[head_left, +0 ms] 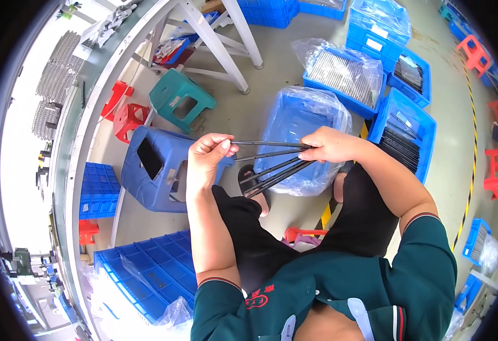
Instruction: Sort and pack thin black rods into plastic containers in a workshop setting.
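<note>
My right hand [331, 145] grips a bundle of several thin dark strips [271, 170] that fan out to the left and downward. One strip runs level across to my left hand [208, 159], whose thumb and fingers pinch its end. Both hands are held above my knees, in front of a blue crate lined with clear plastic [303, 122] on the floor.
A blue stool [152, 170] lies on its side by my left hand, with a teal stool [180, 99] and red stools [126, 116] beyond. Blue crates of dark strips [402, 136] and grey parts [345, 74] stand at the right. A workbench edge [84, 131] curves along the left.
</note>
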Demonstrator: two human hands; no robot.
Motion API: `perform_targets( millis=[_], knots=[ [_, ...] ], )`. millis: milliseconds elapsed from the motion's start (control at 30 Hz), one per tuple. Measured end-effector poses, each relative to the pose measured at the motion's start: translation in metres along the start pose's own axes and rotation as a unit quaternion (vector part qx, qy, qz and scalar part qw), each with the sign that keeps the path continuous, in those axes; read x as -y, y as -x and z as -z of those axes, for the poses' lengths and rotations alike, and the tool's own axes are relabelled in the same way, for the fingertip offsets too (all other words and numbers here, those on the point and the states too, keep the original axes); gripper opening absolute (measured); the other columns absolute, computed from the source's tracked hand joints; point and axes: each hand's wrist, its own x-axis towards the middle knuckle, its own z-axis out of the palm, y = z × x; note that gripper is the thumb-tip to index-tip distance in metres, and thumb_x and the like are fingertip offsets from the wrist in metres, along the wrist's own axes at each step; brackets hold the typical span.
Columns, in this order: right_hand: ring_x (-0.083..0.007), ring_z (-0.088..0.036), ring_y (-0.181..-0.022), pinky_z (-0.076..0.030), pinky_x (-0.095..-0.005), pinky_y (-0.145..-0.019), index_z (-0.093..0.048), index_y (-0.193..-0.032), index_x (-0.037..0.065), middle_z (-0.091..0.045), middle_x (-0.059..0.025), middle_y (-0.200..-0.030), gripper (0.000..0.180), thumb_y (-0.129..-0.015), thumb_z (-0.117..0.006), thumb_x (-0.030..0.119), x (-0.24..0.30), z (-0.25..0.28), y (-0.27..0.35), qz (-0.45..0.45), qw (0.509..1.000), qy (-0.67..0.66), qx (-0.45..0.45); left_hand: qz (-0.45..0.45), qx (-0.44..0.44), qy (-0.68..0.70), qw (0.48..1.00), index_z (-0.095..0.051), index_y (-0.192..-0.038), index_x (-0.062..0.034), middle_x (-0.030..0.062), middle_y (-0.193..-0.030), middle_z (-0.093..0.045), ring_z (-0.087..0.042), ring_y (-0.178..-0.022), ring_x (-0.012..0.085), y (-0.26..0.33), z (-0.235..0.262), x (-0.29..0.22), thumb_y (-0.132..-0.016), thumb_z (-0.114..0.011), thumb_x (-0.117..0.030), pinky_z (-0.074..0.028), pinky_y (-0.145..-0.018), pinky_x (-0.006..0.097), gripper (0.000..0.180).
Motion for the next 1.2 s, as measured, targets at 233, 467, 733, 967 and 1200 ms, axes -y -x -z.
perform_targets(
  millis=[233,467,733,967,1200],
  knots=[
    [-0.0217,-0.055,-0.055,-0.041,-0.0342,-0.055,-0.056,-0.077,0.003,-0.054,-0.0076,-0.057,0.034,-0.089,-0.053,0.034,-0.005,0.005,0.000,-0.002,0.999,0.034,0.016,0.025,-0.007,-0.022,0.999,-0.063,-0.091,0.0039,0.0088,-0.080,-0.065,-0.061,-0.070,0.0129,-0.003,-0.001,0.001,-0.083,-0.063,-0.005,-0.048,-0.068,0.025,0.012],
    [-0.0163,-0.052,-0.053,-0.040,-0.0311,-0.052,-0.059,-0.081,0.002,-0.052,-0.0057,-0.055,0.031,-0.089,-0.055,0.031,0.005,0.013,0.004,-0.017,0.998,-0.005,0.054,0.072,0.115,0.247,0.959,-0.061,-0.089,0.0031,0.0090,-0.069,-0.059,-0.055,-0.063,0.0182,-0.005,0.000,0.003,-0.083,-0.064,-0.012,-0.043,-0.061,0.030,0.017],
    [-0.0141,-0.047,-0.053,-0.037,-0.0301,-0.053,-0.057,-0.079,0.003,-0.049,-0.0034,-0.056,0.033,-0.089,-0.054,0.035,0.009,0.014,0.008,-0.012,0.997,-0.034,0.069,0.081,0.177,0.334,0.922,-0.061,-0.088,0.0009,0.0100,-0.070,-0.060,-0.055,-0.063,0.0197,-0.007,-0.002,0.010,-0.085,-0.062,-0.014,-0.042,-0.061,0.029,0.016],
    [-0.0178,-0.051,-0.053,-0.039,-0.0323,-0.053,-0.056,-0.077,0.003,-0.051,-0.0062,-0.056,0.033,-0.090,-0.053,0.032,0.001,0.012,0.005,-0.016,1.000,0.003,0.014,0.034,-0.033,0.071,0.996,-0.064,-0.094,0.0014,0.0085,-0.078,-0.065,-0.062,-0.071,0.0136,-0.008,-0.017,0.008,-0.084,-0.063,-0.009,-0.046,-0.065,0.024,0.015],
    [-0.0199,-0.053,-0.054,-0.039,-0.0340,-0.053,-0.055,-0.076,0.003,-0.052,-0.0071,-0.056,0.034,-0.090,-0.052,0.034,0.000,0.004,-0.001,-0.013,1.000,-0.011,0.025,0.045,0.002,0.006,0.999,-0.063,-0.095,0.0043,0.0102,-0.080,-0.066,-0.063,-0.073,0.0148,-0.004,-0.020,0.001,-0.084,-0.061,-0.005,-0.050,-0.071,0.026,0.014]
  ],
)
